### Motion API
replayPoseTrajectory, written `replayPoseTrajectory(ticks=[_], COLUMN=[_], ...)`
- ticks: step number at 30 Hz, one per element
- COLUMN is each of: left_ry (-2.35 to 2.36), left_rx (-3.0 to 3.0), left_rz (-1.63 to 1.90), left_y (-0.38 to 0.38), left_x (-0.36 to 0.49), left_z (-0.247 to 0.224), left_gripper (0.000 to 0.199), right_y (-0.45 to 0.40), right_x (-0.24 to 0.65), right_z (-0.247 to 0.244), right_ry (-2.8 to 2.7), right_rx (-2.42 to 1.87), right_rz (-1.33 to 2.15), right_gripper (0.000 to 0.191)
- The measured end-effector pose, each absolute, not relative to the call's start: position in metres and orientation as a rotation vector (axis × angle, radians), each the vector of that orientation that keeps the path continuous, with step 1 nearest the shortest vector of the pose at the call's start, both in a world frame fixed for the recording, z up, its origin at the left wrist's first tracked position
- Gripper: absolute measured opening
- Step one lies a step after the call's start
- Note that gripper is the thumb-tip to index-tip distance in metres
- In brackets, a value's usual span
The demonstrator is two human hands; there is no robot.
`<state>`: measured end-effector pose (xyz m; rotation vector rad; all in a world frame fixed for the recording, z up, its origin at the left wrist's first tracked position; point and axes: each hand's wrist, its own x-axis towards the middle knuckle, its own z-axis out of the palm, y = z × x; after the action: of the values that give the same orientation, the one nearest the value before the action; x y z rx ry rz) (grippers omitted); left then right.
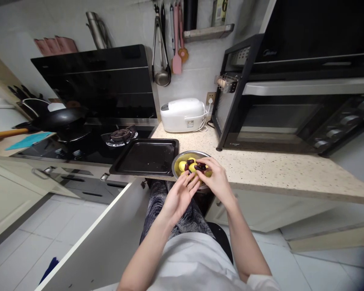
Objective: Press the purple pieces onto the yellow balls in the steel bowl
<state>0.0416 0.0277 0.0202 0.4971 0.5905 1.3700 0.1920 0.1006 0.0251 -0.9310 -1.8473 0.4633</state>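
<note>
A round metal bowl (175, 163) stands at the counter's front edge. In it lie several yellow, lemon-like fruits (182, 165) and several dark purple, oval fruits (190, 162) that look like grapes. My right hand (216, 178) reaches over the bowl's right side, its thumb and fingers curved around some of the dark fruits. Palm up and fingers apart, my left hand (180, 196) is in front of the bowl, its fingertips close to the near rim. Nothing shows on the left palm. Part of the bowl is hidden behind both hands.
A black baking tray (145, 157) lies left of the bowl, beside the gas stove (119, 136) with a wok (62, 117). Behind stands a white rice cooker (182, 115). An oven (279, 121) is at the right. An open cabinet door (109, 238) juts out left of my legs.
</note>
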Motion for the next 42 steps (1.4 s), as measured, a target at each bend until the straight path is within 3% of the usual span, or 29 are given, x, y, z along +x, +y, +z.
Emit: replayPoseTrajectory(ticks=[8,11,17,24,30,34,42], left_ry=[0.545,0.545,0.455,0.436,0.455,0.474,0.525], left_rx=[0.241,0.171,0.128,0.076,0.09,0.099,0.068], left_rz=[1.441,1.481,1.397,1.326,1.362,1.395,1.454], left_y=[0.051,0.049,0.032,0.018,0.019,0.019,0.036], left_x=[0.057,0.06,0.048,0.039,0.035,0.035,0.039], left_z=[0.035,0.039,0.038,0.03,0.029,0.033,0.041], left_gripper=[0.027,0.027,0.027,0.03,0.028,0.026,0.028], right_y=[0.092,0.121,0.161,0.16,0.172,0.179,0.183], right_x=[0.179,0.181,0.18,0.16,0.164,0.167,0.169], right_z=[0.051,0.044,0.017,0.025,0.029,0.022,0.02], right_ry=[-2.035,-1.896,-1.975,-2.202,-2.196,-2.151,-2.139], right_rx=[-0.781,-0.879,-1.273,-1.374,-1.155,-0.959,-0.94], right_rz=[0.689,0.597,0.311,0.321,0.602,0.772,0.76], right_gripper=[0.032,0.022,0.022,0.023,0.006,0.011,0.015])
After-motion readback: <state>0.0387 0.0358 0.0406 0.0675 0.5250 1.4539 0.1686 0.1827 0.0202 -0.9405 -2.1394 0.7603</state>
